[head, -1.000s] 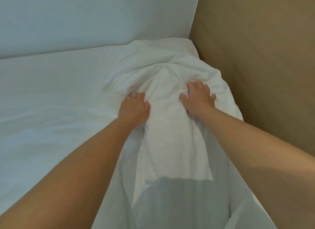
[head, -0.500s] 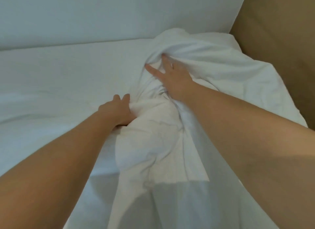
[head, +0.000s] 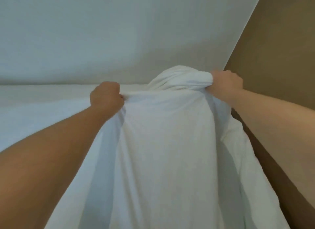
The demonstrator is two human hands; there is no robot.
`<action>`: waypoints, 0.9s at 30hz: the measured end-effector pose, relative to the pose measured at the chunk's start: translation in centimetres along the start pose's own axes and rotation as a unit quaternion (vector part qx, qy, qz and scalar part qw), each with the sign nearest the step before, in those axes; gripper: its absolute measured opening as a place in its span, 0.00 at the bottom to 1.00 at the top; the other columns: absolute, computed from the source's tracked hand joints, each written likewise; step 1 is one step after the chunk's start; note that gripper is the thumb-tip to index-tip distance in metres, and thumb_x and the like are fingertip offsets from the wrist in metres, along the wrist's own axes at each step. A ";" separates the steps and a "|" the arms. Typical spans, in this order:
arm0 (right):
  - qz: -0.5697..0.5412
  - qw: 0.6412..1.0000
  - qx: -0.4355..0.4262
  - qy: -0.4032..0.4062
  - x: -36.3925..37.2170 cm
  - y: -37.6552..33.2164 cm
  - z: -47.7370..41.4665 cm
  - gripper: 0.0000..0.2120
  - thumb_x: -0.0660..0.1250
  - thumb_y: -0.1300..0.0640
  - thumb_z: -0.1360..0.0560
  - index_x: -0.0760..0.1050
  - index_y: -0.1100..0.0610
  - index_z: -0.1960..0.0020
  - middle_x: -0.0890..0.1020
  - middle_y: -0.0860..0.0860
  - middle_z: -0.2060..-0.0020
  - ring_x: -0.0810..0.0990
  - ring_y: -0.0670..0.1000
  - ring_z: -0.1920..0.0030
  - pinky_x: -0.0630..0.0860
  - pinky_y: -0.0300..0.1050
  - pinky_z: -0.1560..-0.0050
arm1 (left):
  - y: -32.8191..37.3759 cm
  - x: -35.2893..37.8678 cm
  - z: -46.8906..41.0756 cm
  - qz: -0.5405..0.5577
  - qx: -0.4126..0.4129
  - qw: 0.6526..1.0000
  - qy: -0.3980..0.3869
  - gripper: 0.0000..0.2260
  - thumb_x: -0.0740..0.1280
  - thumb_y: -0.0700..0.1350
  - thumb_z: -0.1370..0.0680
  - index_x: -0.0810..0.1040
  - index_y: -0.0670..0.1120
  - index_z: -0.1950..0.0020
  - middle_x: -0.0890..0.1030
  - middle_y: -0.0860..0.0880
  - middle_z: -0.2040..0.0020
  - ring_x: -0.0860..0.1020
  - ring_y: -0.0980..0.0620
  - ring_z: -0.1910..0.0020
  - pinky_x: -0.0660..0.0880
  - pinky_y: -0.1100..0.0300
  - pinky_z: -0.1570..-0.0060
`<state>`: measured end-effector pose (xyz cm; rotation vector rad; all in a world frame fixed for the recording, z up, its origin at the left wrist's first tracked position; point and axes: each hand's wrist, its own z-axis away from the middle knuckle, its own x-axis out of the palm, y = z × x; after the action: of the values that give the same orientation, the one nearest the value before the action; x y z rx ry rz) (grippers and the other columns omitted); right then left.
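Head view: the white duvet (head: 162, 143) hangs over the bed (head: 42, 105), long axis twelve to six, left hand (head: 106, 96) clenched on its top edge at ten o'clock, right hand (head: 226, 85) gripping the bunched corner at two.

White sheet (head: 167, 143) in both fists

White bedsheet (head: 163, 143), bunched, lifted, hanging; perhaps a cover.
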<state>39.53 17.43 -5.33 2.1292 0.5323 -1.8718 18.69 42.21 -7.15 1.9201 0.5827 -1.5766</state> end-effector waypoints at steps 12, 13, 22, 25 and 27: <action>0.053 0.937 -0.068 -0.339 20.3 -1.2 16.5 0.36 0.46 0.31 0.22 0.34 0.43 0.22 0.34 0.53 0.22 0.35 0.62 0.23 0.38 0.71 0.28 | -0.3 19.6 15.0 -0.047 0.028 0.948 -0.313 0.37 0.45 0.69 0.22 0.33 0.52 0.22 0.29 0.44 0.24 0.32 0.40 0.24 0.38 0.32 0.30; 0.050 0.942 -0.064 -0.326 21.1 -1.2 16.9 0.37 0.46 0.31 0.22 0.33 0.44 0.22 0.33 0.53 0.23 0.35 0.62 0.23 0.37 0.69 0.28 | -0.7 20.3 15.1 -0.042 0.032 0.951 -0.304 0.37 0.45 0.69 0.22 0.33 0.52 0.22 0.29 0.44 0.24 0.32 0.41 0.24 0.37 0.32 0.30; -0.023 0.900 -0.098 -0.424 13.5 0.3 21.4 0.31 0.51 0.37 0.19 0.48 0.46 0.20 0.49 0.49 0.21 0.52 0.51 0.22 0.49 0.52 0.23 | -1.9 14.0 19.7 0.020 0.115 0.910 -0.398 0.33 0.49 0.65 0.20 0.45 0.51 0.20 0.42 0.44 0.20 0.44 0.46 0.21 0.47 0.43 0.25; -0.015 0.910 -0.119 -0.398 11.3 1.0 26.8 0.26 0.49 0.42 0.17 0.56 0.49 0.21 0.58 0.49 0.22 0.56 0.51 0.23 0.49 0.52 0.25 | -1.8 10.9 24.8 0.051 0.131 0.892 -0.429 0.29 0.49 0.63 0.19 0.54 0.50 0.21 0.53 0.46 0.21 0.56 0.46 0.23 0.54 0.49 0.26; -0.052 0.916 -0.105 -0.385 9.6 1.8 30.0 0.23 0.49 0.46 0.16 0.65 0.54 0.26 0.68 0.51 0.28 0.61 0.54 0.26 0.54 0.52 0.29 | -1.6 9.2 27.6 0.072 0.150 0.886 -0.432 0.26 0.50 0.61 0.18 0.61 0.49 0.24 0.64 0.48 0.24 0.64 0.46 0.27 0.60 0.52 0.31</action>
<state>14.47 4.07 -19.12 1.0988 0.6165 -2.3600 -0.44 24.39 -20.08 1.1804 -0.1935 -2.2642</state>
